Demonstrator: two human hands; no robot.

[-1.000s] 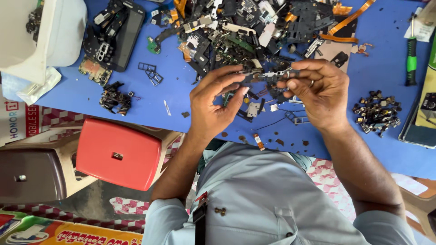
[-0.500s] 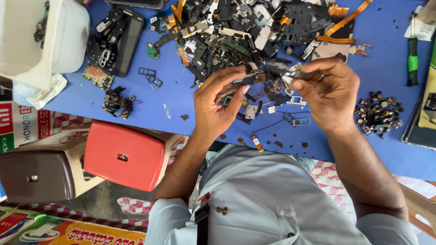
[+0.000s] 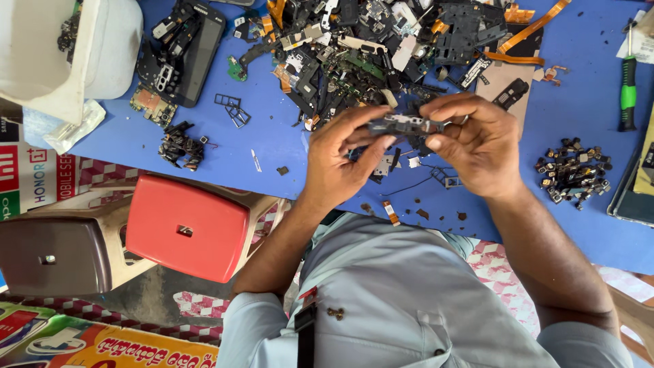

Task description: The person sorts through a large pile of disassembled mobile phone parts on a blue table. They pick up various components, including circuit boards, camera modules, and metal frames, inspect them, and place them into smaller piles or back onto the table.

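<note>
My left hand [image 3: 340, 160] and my right hand [image 3: 477, 143] hold one small dark grey phone part [image 3: 402, 125] between their fingertips, above the blue table [image 3: 272, 146]. The left fingers pinch its left end, the right fingers its right end. Just beyond the hands lies a big heap of broken phone parts [image 3: 381, 41] with circuit boards, frames and orange flex cables. Small scraps lie on the table under the hands.
A green-handled screwdriver [image 3: 628, 92] lies at the far right. A pile of small dark parts [image 3: 572, 170] sits right of my right hand, another [image 3: 180, 146] at the left. A white tub [image 3: 61, 48] stands top left. A red stool [image 3: 187, 228] stands below the table edge.
Both hands have stayed together on the part, turning it slightly between the fingertips. The view has shifted a little.
</note>
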